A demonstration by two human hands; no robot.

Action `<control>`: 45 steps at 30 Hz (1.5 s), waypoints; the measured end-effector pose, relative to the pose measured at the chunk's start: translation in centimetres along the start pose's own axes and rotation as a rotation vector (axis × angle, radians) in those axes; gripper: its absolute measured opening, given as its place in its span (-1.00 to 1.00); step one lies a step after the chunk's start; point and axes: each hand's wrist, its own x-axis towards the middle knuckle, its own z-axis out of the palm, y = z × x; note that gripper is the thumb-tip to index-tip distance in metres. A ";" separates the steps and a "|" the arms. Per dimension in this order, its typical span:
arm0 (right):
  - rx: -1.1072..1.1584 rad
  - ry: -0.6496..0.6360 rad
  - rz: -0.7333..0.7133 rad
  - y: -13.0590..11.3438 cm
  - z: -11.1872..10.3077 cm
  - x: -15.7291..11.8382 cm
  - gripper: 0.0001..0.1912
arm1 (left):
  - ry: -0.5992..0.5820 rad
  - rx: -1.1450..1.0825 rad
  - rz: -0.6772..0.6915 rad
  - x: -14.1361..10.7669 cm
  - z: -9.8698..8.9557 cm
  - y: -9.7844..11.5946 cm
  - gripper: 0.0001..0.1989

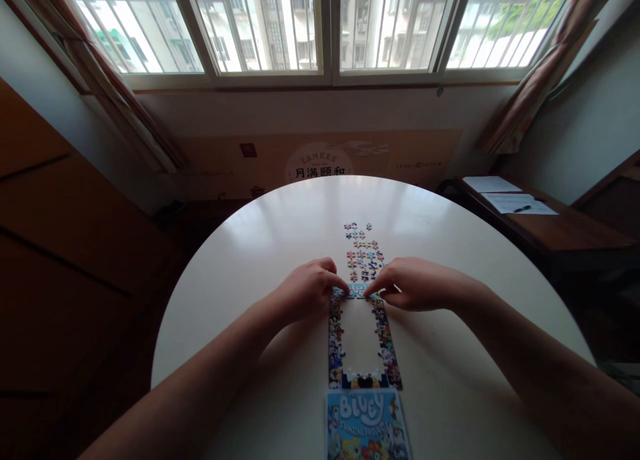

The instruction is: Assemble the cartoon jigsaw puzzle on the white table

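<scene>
1. Where the pale-blue far strip (357, 289) of the jigsaw border (335, 343) lies, it is met from both sides: left part by the left hand (310, 285), right part by the right hand (413, 283); neither can be called clearly nearer.
2. Border's long axis is pointed away from the person, toward the window (380, 27); far strip is set crosswise, between the two index fingertips. Bare middle is enclosed on the near side; loose jigsaw pieces (361, 254) are spread beyond.
3. Left hand: index finger extended onto the strip, other fingers curled. Whether anything is pinched cannot be told.
4. Right hand: index finger extended to the strip's right part, others bent. Any pinch likewise cannot be told.
5. Border is laid flat on the round white table (225, 267), near end just beside the Bluey picture card (367, 423).
6. Counted: hands, two; border, one; card, one; table, one; loose pieces, about twenty, exact tally prevented by blur.
7. On the wooden side table (585, 230), right: paper sheets (537, 205), two; dark pen (523, 209), one.
</scene>
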 end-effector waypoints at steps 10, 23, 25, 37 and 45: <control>0.221 0.233 0.040 2.2 -0.8 -1.2 -0.61 | 0.186 -0.116 -0.096 0.0 -1.4 -0.3 -0.70; 0.239 0.989 0.330 10.4 4.0 1.4 -0.64 | 0.498 -0.225 -0.217 0.9 -1.0 -3.6 -0.79; 0.264 1.006 0.334 10.6 4.1 1.5 -0.65 | 0.524 -0.242 -0.208 0.9 -1.0 -3.8 -0.80; 0.384 0.986 0.410 11.5 4.2 1.8 -0.68 | 0.651 -0.260 -0.228 0.7 -1.0 -3.3 -0.80; 0.267 0.909 0.400 9.7 4.2 1.9 -0.72 | 0.598 -0.241 -0.207 0.3 -0.9 -3.0 -0.84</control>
